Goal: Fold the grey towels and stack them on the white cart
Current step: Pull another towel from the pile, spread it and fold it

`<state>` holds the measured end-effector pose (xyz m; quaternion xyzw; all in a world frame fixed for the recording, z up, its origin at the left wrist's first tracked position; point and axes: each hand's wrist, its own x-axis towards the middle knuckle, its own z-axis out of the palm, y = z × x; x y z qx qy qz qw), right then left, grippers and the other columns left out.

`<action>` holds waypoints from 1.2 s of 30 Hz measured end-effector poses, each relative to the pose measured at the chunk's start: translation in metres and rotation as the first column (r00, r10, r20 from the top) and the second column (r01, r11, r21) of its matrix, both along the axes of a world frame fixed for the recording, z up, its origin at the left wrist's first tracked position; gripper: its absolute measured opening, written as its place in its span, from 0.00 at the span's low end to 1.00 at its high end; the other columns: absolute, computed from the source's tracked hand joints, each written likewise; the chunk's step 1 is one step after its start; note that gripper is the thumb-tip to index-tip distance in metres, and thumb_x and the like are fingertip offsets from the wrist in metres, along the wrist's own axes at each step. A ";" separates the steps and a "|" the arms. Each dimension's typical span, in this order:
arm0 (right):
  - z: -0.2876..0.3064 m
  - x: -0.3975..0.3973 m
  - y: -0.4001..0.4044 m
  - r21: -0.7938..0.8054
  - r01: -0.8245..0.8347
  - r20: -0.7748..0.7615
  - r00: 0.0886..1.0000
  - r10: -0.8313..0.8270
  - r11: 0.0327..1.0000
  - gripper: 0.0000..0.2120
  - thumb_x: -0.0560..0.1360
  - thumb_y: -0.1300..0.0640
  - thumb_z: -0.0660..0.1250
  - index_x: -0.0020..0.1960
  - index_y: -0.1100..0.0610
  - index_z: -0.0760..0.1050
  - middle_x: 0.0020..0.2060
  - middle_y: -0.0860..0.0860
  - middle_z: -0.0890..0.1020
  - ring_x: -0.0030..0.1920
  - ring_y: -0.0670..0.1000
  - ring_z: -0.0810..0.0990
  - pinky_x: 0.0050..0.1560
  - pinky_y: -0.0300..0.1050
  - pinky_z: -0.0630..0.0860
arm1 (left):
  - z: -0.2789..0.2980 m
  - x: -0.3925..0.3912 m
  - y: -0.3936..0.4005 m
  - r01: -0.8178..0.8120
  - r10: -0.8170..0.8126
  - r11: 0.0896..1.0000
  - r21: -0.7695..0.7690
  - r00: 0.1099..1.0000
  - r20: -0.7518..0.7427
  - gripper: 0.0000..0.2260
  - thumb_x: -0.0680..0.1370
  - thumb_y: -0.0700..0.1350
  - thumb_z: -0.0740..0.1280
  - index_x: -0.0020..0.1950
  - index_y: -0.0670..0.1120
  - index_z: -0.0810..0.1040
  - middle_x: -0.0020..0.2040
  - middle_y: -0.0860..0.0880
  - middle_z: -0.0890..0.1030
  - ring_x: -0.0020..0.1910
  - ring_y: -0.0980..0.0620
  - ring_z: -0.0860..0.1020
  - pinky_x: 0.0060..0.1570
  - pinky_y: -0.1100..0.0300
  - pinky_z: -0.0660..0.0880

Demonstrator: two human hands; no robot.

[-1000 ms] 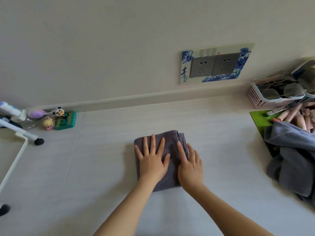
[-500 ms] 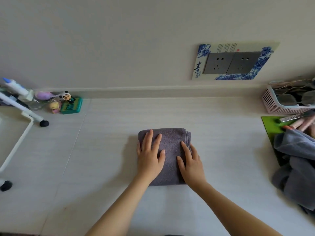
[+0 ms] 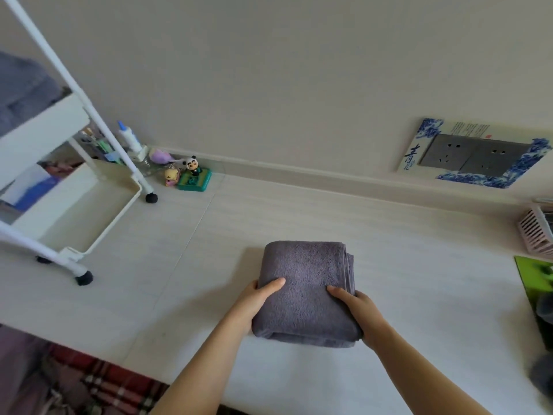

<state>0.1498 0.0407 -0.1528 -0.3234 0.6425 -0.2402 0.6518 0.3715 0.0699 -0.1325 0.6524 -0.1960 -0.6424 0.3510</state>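
Both hands go from pressing flat on top of the folded grey terry towel (image 3: 305,290) to gripping its sides: left hand (image 3: 254,301), right hand (image 3: 359,313), thumbs on top. View swings left, white metal cart (image 3: 71,211) now visible.

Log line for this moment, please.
step: lift folded towel | left hand, right hand: grip on sides | cart: left | pending: stack
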 end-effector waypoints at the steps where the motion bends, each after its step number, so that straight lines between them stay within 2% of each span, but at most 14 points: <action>1: 0.003 0.009 0.000 -0.009 -0.018 0.035 0.999 0.018 1.000 0.23 0.68 0.50 0.74 0.56 0.62 0.75 0.48 0.57 0.83 0.48 0.57 0.83 0.53 0.53 0.79 | 0.001 0.009 0.004 -0.021 0.021 0.999 -0.024 1.000 0.007 0.23 0.71 0.51 0.73 0.61 0.43 0.73 0.53 0.46 0.81 0.49 0.48 0.81 0.44 0.56 0.78; 4: 0.013 0.040 -0.003 -0.049 -0.088 0.105 0.990 0.093 0.995 0.25 0.68 0.50 0.75 0.59 0.61 0.73 0.51 0.57 0.83 0.49 0.57 0.83 0.51 0.52 0.79 | 0.006 0.040 0.013 -0.096 0.100 0.992 -0.088 0.994 0.044 0.27 0.65 0.54 0.76 0.60 0.45 0.74 0.53 0.46 0.82 0.50 0.48 0.81 0.48 0.53 0.79; 7: 0.029 0.093 -0.011 -0.113 -0.192 0.121 0.971 0.206 0.975 0.35 0.58 0.43 0.77 0.59 0.60 0.72 0.52 0.56 0.82 0.50 0.56 0.83 0.51 0.52 0.80 | 0.016 0.088 0.026 -0.183 0.195 0.972 -0.146 0.978 0.076 0.32 0.59 0.57 0.76 0.59 0.46 0.73 0.54 0.47 0.81 0.51 0.48 0.81 0.53 0.48 0.78; 9: 0.039 0.109 -0.016 -0.162 -0.249 0.108 0.957 0.268 0.955 0.36 0.58 0.42 0.77 0.60 0.59 0.72 0.53 0.56 0.82 0.51 0.55 0.83 0.52 0.52 0.79 | 0.023 0.101 0.028 -0.214 0.234 0.960 -0.180 0.968 0.096 0.32 0.61 0.56 0.75 0.61 0.46 0.72 0.55 0.48 0.80 0.52 0.49 0.80 0.54 0.49 0.77; 13: 0.059 0.179 -0.035 -0.273 -0.337 0.062 0.929 0.366 0.901 0.23 0.72 0.52 0.71 0.64 0.56 0.70 0.54 0.53 0.81 0.52 0.52 0.81 0.54 0.48 0.78 | 0.040 0.164 0.030 -0.279 0.328 0.916 -0.287 0.934 0.139 0.31 0.69 0.53 0.75 0.68 0.51 0.66 0.60 0.51 0.77 0.55 0.52 0.78 0.57 0.49 0.76; 16: 0.075 0.236 -0.056 -0.350 -0.389 0.053 0.900 0.433 0.852 0.24 0.73 0.54 0.71 0.66 0.47 0.67 0.56 0.50 0.80 0.54 0.51 0.81 0.59 0.51 0.76 | 0.054 0.211 0.025 -0.296 0.395 0.877 -0.378 0.893 0.216 0.35 0.72 0.54 0.72 0.74 0.56 0.58 0.66 0.54 0.72 0.61 0.52 0.74 0.63 0.49 0.71; 18: 0.085 0.278 -0.073 -0.383 -0.413 0.056 0.883 0.466 0.827 0.28 0.73 0.54 0.71 0.69 0.43 0.64 0.56 0.51 0.80 0.54 0.52 0.81 0.60 0.52 0.76 | 0.063 0.243 0.019 -0.310 0.456 0.834 -0.456 0.852 0.256 0.36 0.73 0.53 0.71 0.75 0.59 0.54 0.71 0.56 0.66 0.66 0.54 0.70 0.66 0.52 0.68; 23: 0.102 0.343 -0.113 -0.448 -0.485 0.023 0.834 0.552 0.751 0.30 0.72 0.55 0.71 0.72 0.46 0.65 0.57 0.51 0.81 0.55 0.51 0.80 0.62 0.51 0.74 | 0.079 0.284 -0.004 -0.331 0.573 0.776 -0.537 0.727 0.379 0.34 0.77 0.49 0.66 0.77 0.56 0.51 0.76 0.54 0.59 0.71 0.51 0.64 0.64 0.59 0.65; 25: 0.108 0.365 -0.128 -0.457 -0.542 -0.020 0.799 0.601 0.706 0.30 0.72 0.54 0.71 0.72 0.47 0.65 0.58 0.49 0.80 0.56 0.50 0.79 0.63 0.49 0.73 | 0.083 0.296 -0.013 -0.355 0.604 0.766 -0.536 0.683 0.411 0.34 0.78 0.49 0.65 0.78 0.55 0.49 0.76 0.51 0.59 0.72 0.48 0.64 0.64 0.57 0.65; 29: 0.119 0.415 -0.158 -0.490 -0.699 -0.210 0.675 0.707 0.521 0.25 0.73 0.52 0.70 0.68 0.46 0.69 0.57 0.44 0.77 0.60 0.49 0.74 0.63 0.44 0.67 | 0.079 0.317 -0.027 -0.450 0.688 0.718 -0.531 0.572 0.446 0.34 0.79 0.48 0.65 0.78 0.51 0.48 0.76 0.47 0.60 0.72 0.47 0.64 0.66 0.55 0.65; 33: 0.124 0.460 -0.182 -0.486 -0.829 -0.428 0.502 0.751 0.277 0.25 0.73 0.49 0.69 0.69 0.47 0.68 0.63 0.47 0.75 0.65 0.51 0.71 0.68 0.47 0.63 | 0.069 0.327 -0.038 -0.561 0.778 0.628 -0.539 0.444 0.444 0.34 0.79 0.46 0.65 0.78 0.48 0.48 0.75 0.45 0.62 0.71 0.46 0.66 0.65 0.57 0.66; 36: 0.124 0.487 -0.190 -0.455 -0.884 -0.559 0.375 0.740 0.105 0.26 0.75 0.51 0.67 0.71 0.50 0.66 0.64 0.50 0.75 0.65 0.53 0.71 0.62 0.39 0.62 | 0.065 0.332 -0.048 -0.626 0.811 0.577 -0.525 0.360 0.462 0.34 0.79 0.45 0.64 0.78 0.46 0.47 0.74 0.42 0.63 0.70 0.44 0.67 0.62 0.61 0.65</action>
